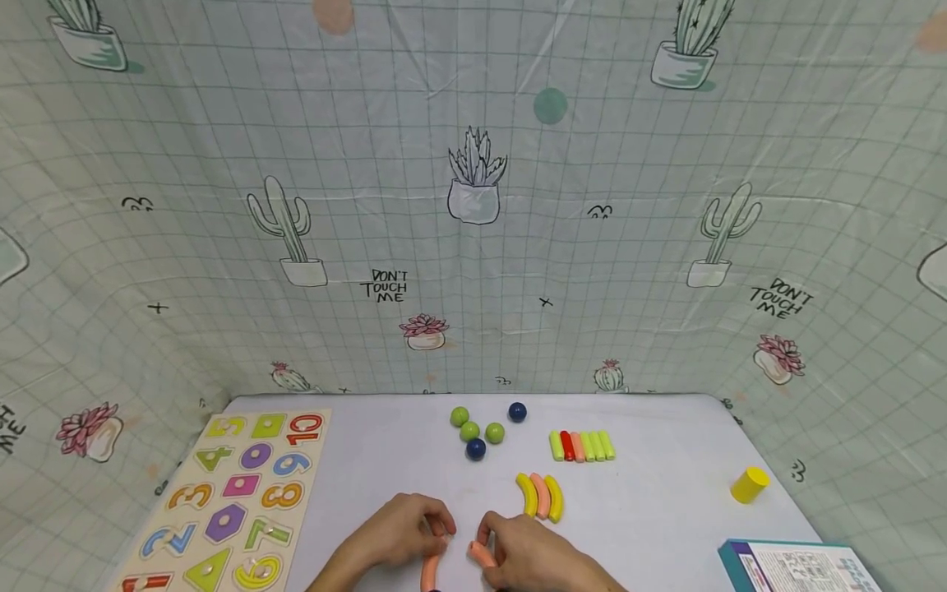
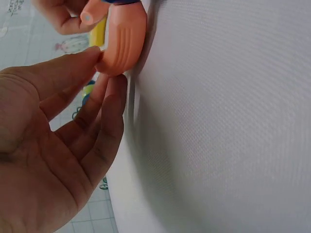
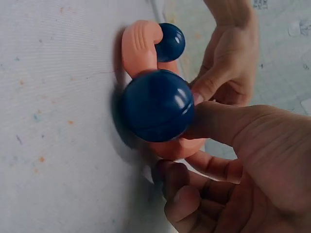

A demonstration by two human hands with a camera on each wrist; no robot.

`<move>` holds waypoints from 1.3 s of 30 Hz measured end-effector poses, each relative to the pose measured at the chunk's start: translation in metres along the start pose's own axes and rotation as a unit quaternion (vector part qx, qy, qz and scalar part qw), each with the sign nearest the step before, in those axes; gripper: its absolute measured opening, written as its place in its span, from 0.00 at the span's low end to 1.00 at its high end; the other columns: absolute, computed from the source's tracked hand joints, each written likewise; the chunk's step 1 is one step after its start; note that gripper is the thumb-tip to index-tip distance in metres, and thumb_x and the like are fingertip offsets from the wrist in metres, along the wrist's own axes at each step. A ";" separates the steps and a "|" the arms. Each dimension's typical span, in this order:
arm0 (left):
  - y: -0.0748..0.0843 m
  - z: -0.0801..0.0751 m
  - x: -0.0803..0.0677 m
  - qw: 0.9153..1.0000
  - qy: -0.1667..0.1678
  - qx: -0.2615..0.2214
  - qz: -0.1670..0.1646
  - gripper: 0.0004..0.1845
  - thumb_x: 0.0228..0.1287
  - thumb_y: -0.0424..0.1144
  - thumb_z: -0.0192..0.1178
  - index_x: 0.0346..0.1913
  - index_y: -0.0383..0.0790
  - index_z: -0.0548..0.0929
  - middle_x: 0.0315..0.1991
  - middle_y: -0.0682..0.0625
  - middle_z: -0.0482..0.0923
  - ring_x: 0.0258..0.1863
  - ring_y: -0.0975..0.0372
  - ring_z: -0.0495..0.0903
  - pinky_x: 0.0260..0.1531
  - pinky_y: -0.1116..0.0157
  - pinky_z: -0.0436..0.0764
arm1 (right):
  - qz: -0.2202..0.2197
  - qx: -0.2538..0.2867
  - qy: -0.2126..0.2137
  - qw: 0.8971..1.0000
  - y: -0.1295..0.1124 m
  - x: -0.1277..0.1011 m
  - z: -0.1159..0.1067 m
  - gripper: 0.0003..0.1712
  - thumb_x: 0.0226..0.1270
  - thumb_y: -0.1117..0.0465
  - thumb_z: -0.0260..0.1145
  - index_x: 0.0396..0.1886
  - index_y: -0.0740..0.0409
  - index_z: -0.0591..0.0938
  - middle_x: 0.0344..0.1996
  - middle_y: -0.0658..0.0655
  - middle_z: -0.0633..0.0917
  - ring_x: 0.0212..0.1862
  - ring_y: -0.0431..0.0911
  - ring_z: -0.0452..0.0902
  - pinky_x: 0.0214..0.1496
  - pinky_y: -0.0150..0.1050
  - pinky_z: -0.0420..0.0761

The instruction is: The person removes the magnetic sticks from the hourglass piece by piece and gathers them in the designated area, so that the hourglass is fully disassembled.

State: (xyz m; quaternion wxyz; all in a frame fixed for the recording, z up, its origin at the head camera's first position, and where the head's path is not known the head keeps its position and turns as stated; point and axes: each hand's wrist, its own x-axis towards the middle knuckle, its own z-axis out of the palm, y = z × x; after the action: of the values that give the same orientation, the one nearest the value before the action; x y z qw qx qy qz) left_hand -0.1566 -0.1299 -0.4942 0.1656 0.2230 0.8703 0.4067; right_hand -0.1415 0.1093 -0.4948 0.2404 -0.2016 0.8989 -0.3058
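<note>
My left hand (image 1: pixel 403 530) pinches the end of an orange curved toy piece (image 2: pixel 125 41) between thumb and fingertips, low over the white table. To its right, my right hand (image 1: pixel 528 551) holds a second orange curved piece (image 1: pixel 482 554) with its thumb and fingers. In the right wrist view a dark blue ball (image 3: pixel 158 105) sits at the right thumb's tip, overlapping the orange pieces. Another blue ball (image 3: pixel 170 42) shows behind, beside the ridged orange piece (image 3: pixel 138 48). Both balls are mostly out of the head view, below its lower edge.
Beyond the right hand lie yellow curved pieces (image 1: pixel 554 499) around an orange one, and a row of short sticks (image 1: pixel 588 446). Green balls (image 1: pixel 469 432) and blue balls (image 1: pixel 476 449) sit farther back. A number puzzle board (image 1: pixel 251 440) lies left; a yellow cylinder (image 1: pixel 750 485) and a box (image 1: pixel 799 566) right.
</note>
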 end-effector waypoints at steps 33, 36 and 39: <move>0.004 0.001 0.001 0.996 -0.020 0.064 -0.055 0.12 0.49 0.42 0.76 0.36 0.51 0.85 0.24 0.62 0.76 0.23 0.68 0.71 0.26 0.68 0.69 | 0.000 0.033 0.160 0.987 0.034 -0.013 -0.045 0.12 0.67 0.53 0.70 0.44 0.51 0.78 0.23 0.47 0.78 0.18 0.39 0.73 0.20 0.34 0.72; 0.005 0.000 -0.002 0.996 -0.028 0.064 -0.048 0.14 0.45 0.42 0.78 0.36 0.53 0.85 0.25 0.62 0.77 0.23 0.69 0.71 0.25 0.69 0.67 | 0.047 0.055 0.200 0.977 0.050 -0.015 -0.056 0.13 0.68 0.55 0.70 0.47 0.55 0.79 0.24 0.48 0.79 0.17 0.41 0.74 0.19 0.35 0.72; 0.005 0.000 -0.004 0.997 -0.033 0.055 -0.037 0.15 0.44 0.40 0.79 0.35 0.52 0.85 0.25 0.62 0.77 0.23 0.69 0.70 0.24 0.69 0.67 | 0.091 0.069 0.230 0.966 0.067 -0.015 -0.064 0.14 0.69 0.57 0.69 0.49 0.58 0.80 0.23 0.50 0.80 0.17 0.43 0.75 0.20 0.36 0.73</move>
State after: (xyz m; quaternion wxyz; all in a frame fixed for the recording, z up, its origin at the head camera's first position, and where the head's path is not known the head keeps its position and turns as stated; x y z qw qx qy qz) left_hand -0.1526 -0.1294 -0.4900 0.1967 0.2124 0.8931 0.3442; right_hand -0.1792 0.1949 -0.4892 0.0675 -0.0261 0.9212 -0.3822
